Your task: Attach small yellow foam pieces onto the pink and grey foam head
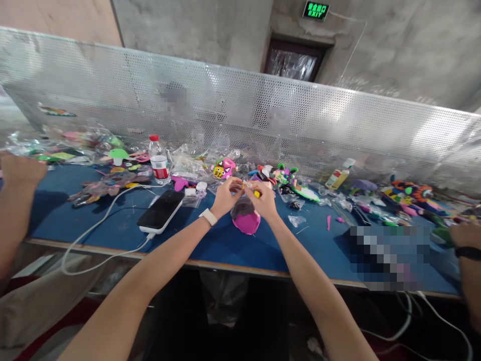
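Note:
My left hand (226, 196) and my right hand (262, 199) meet above the blue table (210, 240), fingers pinched together. Between the fingertips sits a small yellow piece (256, 193). A magenta foam shape in a clear plastic bag (245, 218) hangs just below both hands; which hand holds it I cannot tell. A white band is on my left wrist (208, 216).
A phone (161, 211) with a white cable lies left of my hands, near a water bottle (159, 159). Colourful foam toys (285, 176) and plastic bags line the perforated metal screen (240, 115). Another person's hand (18, 170) is at far left, another's arm (468, 240) at far right.

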`<action>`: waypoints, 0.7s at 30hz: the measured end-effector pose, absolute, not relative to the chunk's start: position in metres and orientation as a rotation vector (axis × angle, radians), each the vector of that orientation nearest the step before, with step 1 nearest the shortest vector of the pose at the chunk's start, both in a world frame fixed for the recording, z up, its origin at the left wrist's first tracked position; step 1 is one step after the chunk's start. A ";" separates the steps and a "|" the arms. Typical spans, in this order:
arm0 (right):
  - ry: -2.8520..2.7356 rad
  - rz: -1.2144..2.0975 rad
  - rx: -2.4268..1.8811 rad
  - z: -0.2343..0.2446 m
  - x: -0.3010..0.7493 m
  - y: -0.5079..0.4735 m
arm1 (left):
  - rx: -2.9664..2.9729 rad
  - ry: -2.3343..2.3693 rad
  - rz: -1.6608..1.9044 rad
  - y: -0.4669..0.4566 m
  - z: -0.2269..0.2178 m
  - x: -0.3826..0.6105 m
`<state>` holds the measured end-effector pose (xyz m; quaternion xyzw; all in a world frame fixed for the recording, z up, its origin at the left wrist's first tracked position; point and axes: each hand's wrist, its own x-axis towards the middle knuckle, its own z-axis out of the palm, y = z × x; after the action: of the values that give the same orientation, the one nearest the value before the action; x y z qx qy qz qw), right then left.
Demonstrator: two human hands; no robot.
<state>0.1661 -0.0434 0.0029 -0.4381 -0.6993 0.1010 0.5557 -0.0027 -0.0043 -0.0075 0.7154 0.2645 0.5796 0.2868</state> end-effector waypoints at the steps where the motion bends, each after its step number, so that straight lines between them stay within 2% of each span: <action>1: -1.653 0.248 -1.046 0.003 0.166 -0.043 | 1.896 0.701 1.545 -0.004 -0.008 -0.002; 21: -1.703 0.208 -1.074 0.006 0.162 -0.048 | 1.774 0.794 1.549 -0.001 -0.012 -0.002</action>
<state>0.1616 -0.0479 0.0065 -0.4500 -0.7134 0.0871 0.5301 -0.0022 -0.0010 -0.0120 0.6757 0.3025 0.5899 0.3223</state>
